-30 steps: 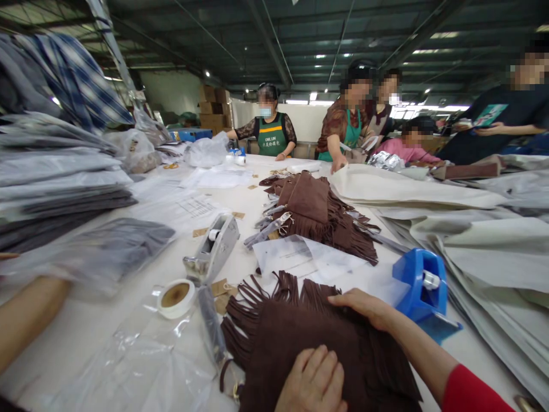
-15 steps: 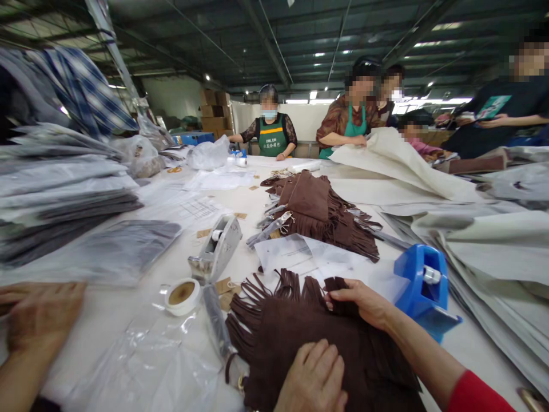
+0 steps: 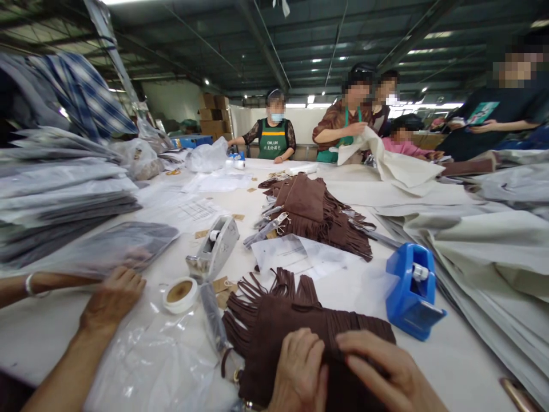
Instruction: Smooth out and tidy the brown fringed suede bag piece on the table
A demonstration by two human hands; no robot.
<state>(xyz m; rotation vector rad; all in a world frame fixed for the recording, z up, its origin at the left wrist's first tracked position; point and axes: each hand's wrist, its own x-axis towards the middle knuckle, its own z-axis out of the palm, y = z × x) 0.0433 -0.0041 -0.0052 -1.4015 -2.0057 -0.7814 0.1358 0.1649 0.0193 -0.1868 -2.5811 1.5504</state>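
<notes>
A dark brown fringed bag (image 3: 274, 337) lies flat in front of me, its long strands spreading at the top and right. My left hand (image 3: 300, 366) rests on the bag's middle, palm down, fingers together and laid out flat. Just to its right, my right hand (image 3: 381, 369) has fringe strands between thumb and forefinger, slightly blurred. A plastic-wrapped strap (image 3: 213, 317) runs along the bag's left side. Brown paper tags (image 3: 225, 293) with string lie by its upper left corner.
A blue tape dispenser (image 3: 412, 292) stands right, a grey dispenser (image 3: 213, 246) and tape roll (image 3: 180, 294) left. Brown fringed bags (image 3: 306, 206) are piled beyond a paper sheet (image 3: 295, 254). A co-worker's hand (image 3: 114, 297) is at left by clear plastic (image 3: 150, 360). Co-workers stand across the table.
My right hand has come down and toward me from the upper fringe, which now lies across the bag's right part. The co-worker's hand at left has moved rightward.
</notes>
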